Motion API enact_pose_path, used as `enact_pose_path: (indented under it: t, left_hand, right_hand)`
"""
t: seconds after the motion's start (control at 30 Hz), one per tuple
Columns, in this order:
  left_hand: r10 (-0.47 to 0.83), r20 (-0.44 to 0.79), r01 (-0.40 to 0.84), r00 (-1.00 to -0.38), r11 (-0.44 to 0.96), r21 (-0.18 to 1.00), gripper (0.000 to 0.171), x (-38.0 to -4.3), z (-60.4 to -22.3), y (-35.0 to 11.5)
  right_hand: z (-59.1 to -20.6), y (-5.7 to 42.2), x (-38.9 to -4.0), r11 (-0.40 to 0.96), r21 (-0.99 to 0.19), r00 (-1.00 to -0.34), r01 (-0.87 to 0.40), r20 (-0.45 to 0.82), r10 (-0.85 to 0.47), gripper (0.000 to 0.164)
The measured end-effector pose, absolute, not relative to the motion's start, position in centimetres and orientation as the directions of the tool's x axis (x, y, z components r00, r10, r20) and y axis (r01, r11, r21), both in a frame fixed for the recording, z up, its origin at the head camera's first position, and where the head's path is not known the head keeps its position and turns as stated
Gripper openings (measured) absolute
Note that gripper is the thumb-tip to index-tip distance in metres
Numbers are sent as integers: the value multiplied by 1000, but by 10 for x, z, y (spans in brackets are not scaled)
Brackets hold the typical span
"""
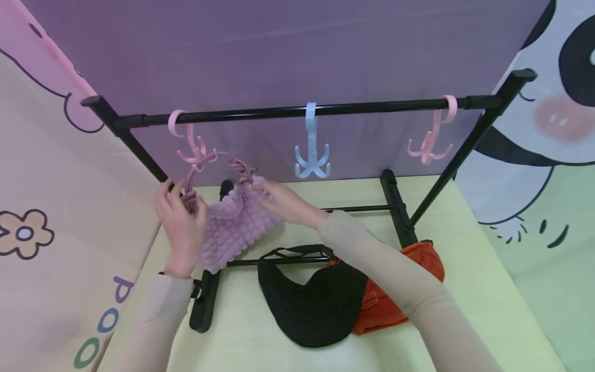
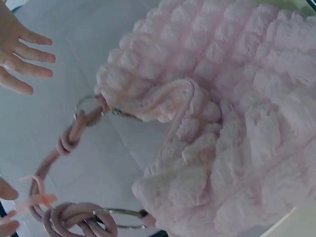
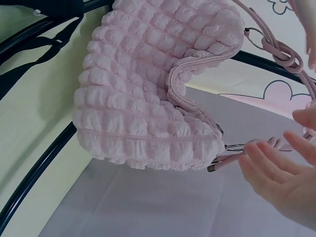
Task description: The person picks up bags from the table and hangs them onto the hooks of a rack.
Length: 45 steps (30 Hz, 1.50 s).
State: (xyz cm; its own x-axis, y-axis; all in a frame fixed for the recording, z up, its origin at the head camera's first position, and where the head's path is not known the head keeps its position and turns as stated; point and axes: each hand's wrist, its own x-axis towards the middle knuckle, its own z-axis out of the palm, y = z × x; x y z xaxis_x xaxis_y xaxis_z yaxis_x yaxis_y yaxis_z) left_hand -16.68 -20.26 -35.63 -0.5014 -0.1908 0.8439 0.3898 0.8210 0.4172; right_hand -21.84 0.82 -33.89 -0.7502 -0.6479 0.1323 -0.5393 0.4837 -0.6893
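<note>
A pink-purple puffy handbag (image 1: 246,222) hangs at a slant from the left pink hook (image 1: 192,147), its knotted cord handle (image 2: 74,133) looped over the prongs. My left hand (image 1: 180,222) is at the handle's left end, thumb and fingers apart on either side of the cord. At the other end of the handle, by its metal ring, is my right hand (image 1: 285,201). Its fingers (image 2: 34,54) look straight and spread in the left wrist view. The bag's zipped opening (image 3: 182,79) curves inward between the handle ends.
A black rail (image 1: 260,113) carries the hooks, including a blue hook (image 1: 311,150) mid-rail and another pink hook (image 1: 429,137) at right. Below, a black bag (image 1: 311,305) and an orange-red bag (image 1: 386,310) lie by the rack's base on the pale table (image 1: 488,310).
</note>
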Motion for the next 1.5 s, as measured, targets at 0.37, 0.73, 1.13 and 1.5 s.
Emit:
enact_pose_path:
  t: [0.37,0.73,1.13,1.5]
  left_hand:
    - [64,884,562,-464,792,238,27,-150,-378,-172]
    - [156,792,611,-590,728,311,29,-146,-410,-146]
    - [253,686,597,-682,734,324,21,-145,-445,-131]
    - [335,441,513,-833,766,387,21,-146,-465,-125]
  right_hand:
    - [-350,41,-197,544,-650,-736,-531,34,-677,38]
    - [-375,77,-190,549,-678,-770,-489,39,-637,32]
    - [-403,117,-183,586,-684,-798,-435,-9,-603,34]
    - [-428,144,-184,658,-646,-828,-385,-73,-556,31]
